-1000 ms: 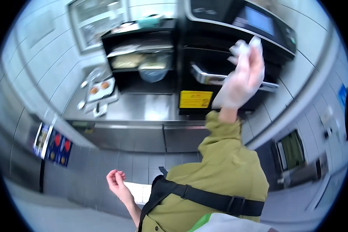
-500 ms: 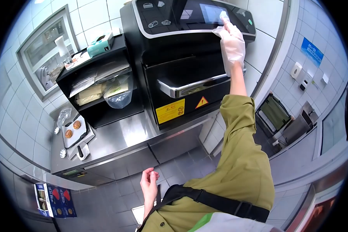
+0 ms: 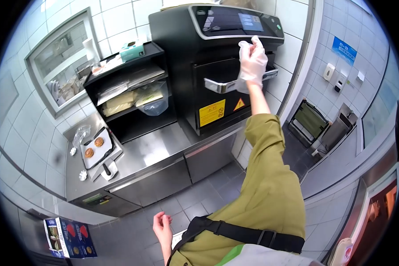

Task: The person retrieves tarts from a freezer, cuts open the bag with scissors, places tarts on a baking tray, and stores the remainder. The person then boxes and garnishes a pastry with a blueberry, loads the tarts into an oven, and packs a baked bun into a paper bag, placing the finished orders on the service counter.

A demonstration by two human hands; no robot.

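R hand, gloved, is up in front of the black oven, fingers half-curled, gripping nothing; glove overlaps the handle, contact hard to tell. Touchscreen just above. L hand, bare, hangs low over the floor, loosely curled, released. Bare desk btwn oven & tray; door frame close on R.

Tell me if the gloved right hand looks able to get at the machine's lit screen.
Likely yes: the gloved right hand is raised in front of the machine, just below the lit screen in this view, and nothing visible blocks the way.
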